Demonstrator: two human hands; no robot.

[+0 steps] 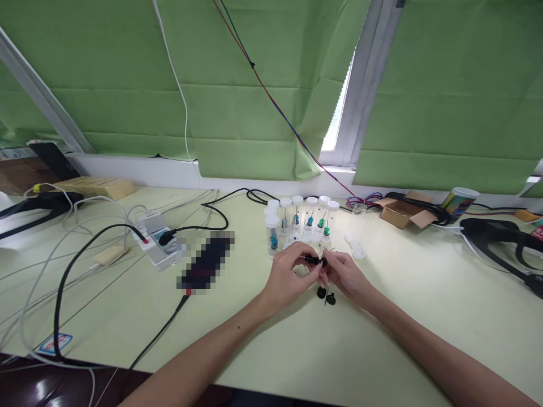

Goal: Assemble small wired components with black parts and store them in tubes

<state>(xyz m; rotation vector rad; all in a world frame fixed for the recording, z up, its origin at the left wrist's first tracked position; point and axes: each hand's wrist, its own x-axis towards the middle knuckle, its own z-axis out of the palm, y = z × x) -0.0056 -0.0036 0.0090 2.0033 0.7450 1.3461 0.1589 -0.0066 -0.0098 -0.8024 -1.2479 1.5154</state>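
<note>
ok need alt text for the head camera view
Two bare hands, left hand and right hand, pinch a small black part together over a pale green table. Two more black parts lie just below; behind stand capped clear vials.

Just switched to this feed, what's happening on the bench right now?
A person holds a small black part pinched between the fingertips of the left hand and right hand, just above the pale green table. Two more small black pieces lie on the table under the hands. Behind them stands a cluster of clear vials with white caps, some holding blue or green items, with loose white caps to their right.
</note>
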